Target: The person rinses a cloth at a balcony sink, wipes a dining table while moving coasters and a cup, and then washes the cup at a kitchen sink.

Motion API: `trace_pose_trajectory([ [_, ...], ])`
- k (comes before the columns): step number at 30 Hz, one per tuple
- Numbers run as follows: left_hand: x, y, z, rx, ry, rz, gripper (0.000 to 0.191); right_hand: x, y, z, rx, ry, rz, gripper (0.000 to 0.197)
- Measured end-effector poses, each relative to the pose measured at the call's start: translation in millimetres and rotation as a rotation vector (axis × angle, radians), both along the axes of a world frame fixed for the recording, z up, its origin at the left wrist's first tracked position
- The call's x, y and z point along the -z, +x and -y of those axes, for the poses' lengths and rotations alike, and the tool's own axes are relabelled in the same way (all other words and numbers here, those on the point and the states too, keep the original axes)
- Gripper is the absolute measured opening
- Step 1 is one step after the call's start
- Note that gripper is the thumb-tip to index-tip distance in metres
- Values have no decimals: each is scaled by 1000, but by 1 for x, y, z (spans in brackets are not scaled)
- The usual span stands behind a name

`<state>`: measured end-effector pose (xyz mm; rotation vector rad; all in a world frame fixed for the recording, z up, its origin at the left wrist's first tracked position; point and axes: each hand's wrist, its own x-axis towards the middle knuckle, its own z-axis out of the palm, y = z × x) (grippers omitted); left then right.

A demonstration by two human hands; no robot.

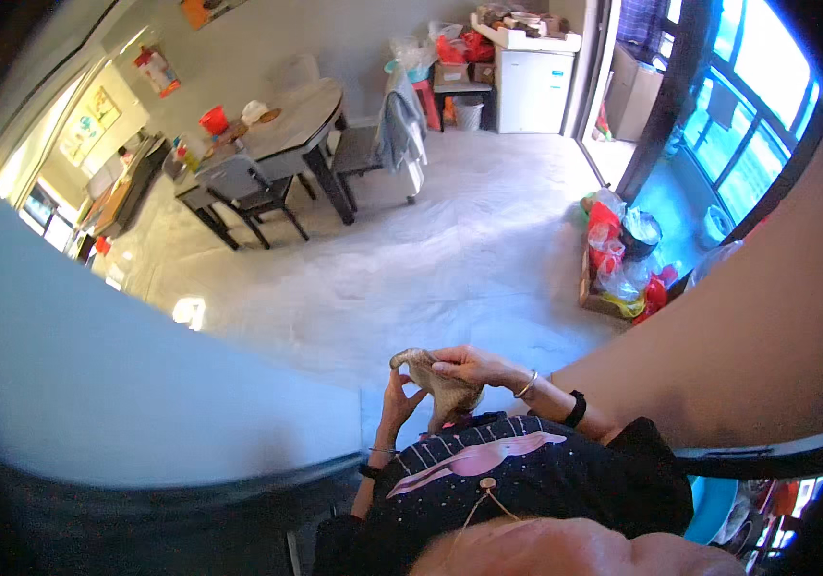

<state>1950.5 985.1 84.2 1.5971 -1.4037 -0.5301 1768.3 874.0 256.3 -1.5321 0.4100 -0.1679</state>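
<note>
A brown-beige cloth (pixel 447 392) hangs in front of my chest, bunched at the top and narrowing downward. My right hand (pixel 476 365) pinches its upper edge between thumb and fingers. At the cloth's left edge, my left hand (pixel 402 399) grips it with the fingertips, just below a curled-over corner. Both hands are raised close to my dark printed shirt (pixel 512 475). The lower end of the cloth is partly hidden against the shirt.
Pale walls flank me on the left (pixel 130 374) and right (pixel 743 345). Ahead stand a dining table (pixel 296 129), a chair (pixel 246 187) and a small white fridge (pixel 534 90). Bagged goods fill a cardboard box (pixel 584 288) on the floor by the glazed doorway.
</note>
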Motion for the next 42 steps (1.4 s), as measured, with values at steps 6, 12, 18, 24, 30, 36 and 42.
trace_pose_trajectory([
  [6, -13, 32, 109, 355, 200, -101, 7, 7, 14, 110, 229, 36, 9, 33],
  [12, -20, 86, 209, 430, -70, 16, 21, 25, 27, 222, 443, 169, 6, 31],
  [18, -39, 173, 312, 121, 351, -250, 15, 10, 89, 365, 385, -68, 30, 52],
  [24, -89, 262, 378, -88, 223, -305, 38, -1, 212, 499, 147, -312, -138, 48],
  [30, -53, 354, 386, -246, 409, -129, 32, 4, 357, 583, -162, -548, -100, 33],
  [36, -76, 466, 435, -191, 445, -544, 19, 8, 491, 653, -304, -583, -176, 28],
  [42, -125, 606, 551, -207, 215, -631, 17, -2, 613, 746, -76, -621, -114, 26],
])
